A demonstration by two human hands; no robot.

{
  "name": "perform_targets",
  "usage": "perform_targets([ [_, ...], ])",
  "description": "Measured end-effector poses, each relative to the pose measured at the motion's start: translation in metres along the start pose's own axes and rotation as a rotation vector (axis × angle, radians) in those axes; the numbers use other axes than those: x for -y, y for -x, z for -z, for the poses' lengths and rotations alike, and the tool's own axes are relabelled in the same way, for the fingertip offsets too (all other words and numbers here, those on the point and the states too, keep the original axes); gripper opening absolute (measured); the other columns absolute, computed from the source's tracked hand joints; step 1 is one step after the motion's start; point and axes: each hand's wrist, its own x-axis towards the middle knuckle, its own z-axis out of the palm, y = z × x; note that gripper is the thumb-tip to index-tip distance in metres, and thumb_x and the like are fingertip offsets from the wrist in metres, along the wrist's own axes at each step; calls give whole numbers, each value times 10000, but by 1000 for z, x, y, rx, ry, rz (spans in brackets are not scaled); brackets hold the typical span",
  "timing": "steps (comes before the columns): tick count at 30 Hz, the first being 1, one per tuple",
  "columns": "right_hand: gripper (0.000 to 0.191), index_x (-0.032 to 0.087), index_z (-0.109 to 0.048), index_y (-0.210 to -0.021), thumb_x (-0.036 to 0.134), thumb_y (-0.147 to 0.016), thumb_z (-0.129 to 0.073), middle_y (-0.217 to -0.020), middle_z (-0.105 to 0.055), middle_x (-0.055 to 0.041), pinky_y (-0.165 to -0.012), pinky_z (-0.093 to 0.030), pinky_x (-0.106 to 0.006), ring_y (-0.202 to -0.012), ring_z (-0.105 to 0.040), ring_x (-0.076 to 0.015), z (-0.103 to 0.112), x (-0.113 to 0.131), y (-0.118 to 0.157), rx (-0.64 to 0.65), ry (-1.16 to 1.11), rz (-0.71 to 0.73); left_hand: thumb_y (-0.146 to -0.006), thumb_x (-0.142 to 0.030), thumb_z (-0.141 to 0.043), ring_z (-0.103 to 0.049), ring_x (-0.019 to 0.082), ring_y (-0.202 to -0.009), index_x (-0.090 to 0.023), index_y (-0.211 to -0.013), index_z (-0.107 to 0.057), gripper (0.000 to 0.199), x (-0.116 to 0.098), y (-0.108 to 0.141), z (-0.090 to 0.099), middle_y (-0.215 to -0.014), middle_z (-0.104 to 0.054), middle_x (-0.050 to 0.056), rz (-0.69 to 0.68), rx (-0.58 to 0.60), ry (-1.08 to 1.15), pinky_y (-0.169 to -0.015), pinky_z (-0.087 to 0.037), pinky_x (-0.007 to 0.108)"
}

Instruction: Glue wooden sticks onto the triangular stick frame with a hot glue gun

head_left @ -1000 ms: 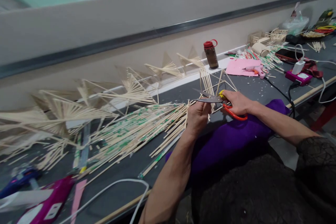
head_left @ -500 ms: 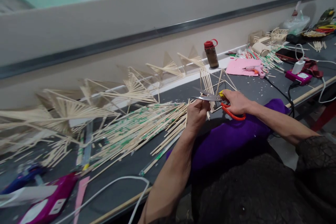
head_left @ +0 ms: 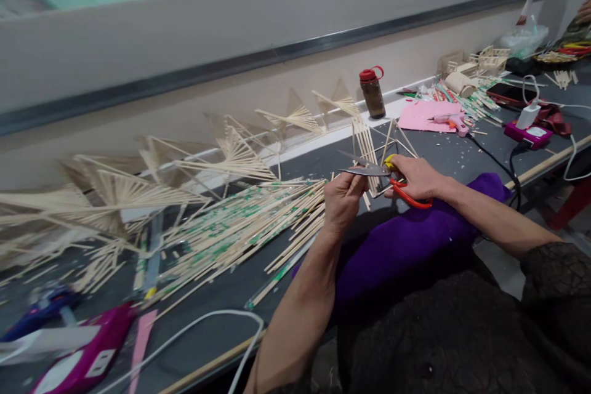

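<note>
My right hand (head_left: 415,177) is closed around the red and yellow handles of a pair of scissors (head_left: 369,171), whose blades point left and are parted. Under the blades, my left hand (head_left: 344,194) pinches a thin wooden chopstick (head_left: 333,176), mostly hidden by the fingers. Just behind both hands stands a small frame of glued sticks (head_left: 364,141). To the left of my left hand lies a heap of loose and wrapped chopsticks (head_left: 240,218). A purple cloth (head_left: 397,246) covers my lap below the hands.
Fan-shaped stick structures (head_left: 235,157) line the wall. A red-capped bottle (head_left: 372,93) stands behind the frame. At right are a pink glue gun (head_left: 452,121) on pink card, a phone (head_left: 512,94) and a magenta power strip (head_left: 529,133). A white cable (head_left: 207,315) crosses the front left.
Both hands stay nearly in place, with the scissors shifting very slightly. At the far right edge, part of another person's hand has come into view.
</note>
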Motion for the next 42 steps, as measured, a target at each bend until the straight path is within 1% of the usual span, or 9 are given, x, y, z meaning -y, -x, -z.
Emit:
perform_targets([
  [4, 448, 184, -521, -999, 504, -741, -700, -967, -629, -79, -684, -359, -319, -800, -556, -205, 0, -3, 0, 9, 3, 6, -863, -624, -557, -409, 106, -470, -204, -627, -578, 482, -1, 0, 1, -536, -506, -15, 2, 43, 69, -446, -320, 240],
  [8, 446, 190, -506, -995, 511, -747, -692, -1008, -630, -87, -711, -378, -324, -830, -562, -210, 0, -4, 1, 33, -19, 18, -878, -625, -534, -431, 108, -475, -200, -646, -600, 488, -2, 0, 2, -527, -522, -12, -33, 79, 45, -456, -331, 239],
  [13, 422, 181, -507, -1003, 475, -752, -674, -978, -633, -75, -710, -380, -310, -810, -560, -199, -1, -4, 3, 34, -52, 18, -894, -608, -521, -460, 107, -483, -199, -673, -626, 476, -4, 1, 0, -531, -545, -13, -63, 54, 5, -474, -342, 237],
  [19, 324, 166, -538, -993, 407, -785, -597, -896, -638, -70, -658, -342, -292, -726, -522, -184, 0, -4, 3, 40, 13, -13, -890, -594, -532, -458, 104, -488, -200, -637, -589, 472, -3, 2, -3, -532, -540, -16, -18, 34, 1, -473, -337, 229],
  [22, 294, 165, -551, -992, 366, -779, -579, -885, -638, -74, -651, -333, -290, -717, -512, -182, 0, -4, 3, 48, 31, -28, -890, -578, -534, -446, 99, -481, -200, -637, -580, 457, -3, 2, -3, -535, -536, -20, -22, 28, 6, -476, -337, 230],
  [27, 289, 151, -564, -965, 374, -782, -564, -877, -636, -89, -637, -314, -291, -701, -483, -174, 1, -1, 2, 28, 31, -39, -889, -533, -555, -414, 93, -468, -199, -605, -554, 438, -2, 2, -3, -515, -503, -29, -21, 9, 13, -477, -328, 233],
  [32, 276, 155, -577, -959, 372, -788, -574, -851, -622, -74, -633, -302, -291, -692, -480, -166, 3, 4, 2, 28, 53, -80, -848, -543, -605, -394, 85, -445, -195, -604, -564, 428, 0, -1, -3, -515, -515, -29, 27, 6, 71, -452, -319, 229],
  [37, 284, 166, -561, -979, 382, -798, -593, -890, -633, -77, -648, -321, -299, -722, -506, -180, 2, 2, 0, 6, 63, -68, -728, -496, -749, -426, 80, -439, -197, -800, -642, 325, -5, -5, -3, -591, -609, -31, 113, -23, 260, -436, -341, 216],
  [42, 329, 172, -548, -975, 441, -805, -629, -894, -626, -68, -659, -321, -305, -749, -525, -190, -1, 0, -1, -5, 88, -40, -727, -452, -752, -456, 87, -467, -192, -770, -675, 274, -3, -4, -4, -584, -614, -27, 97, -83, 195, -449, -350, 213],
])
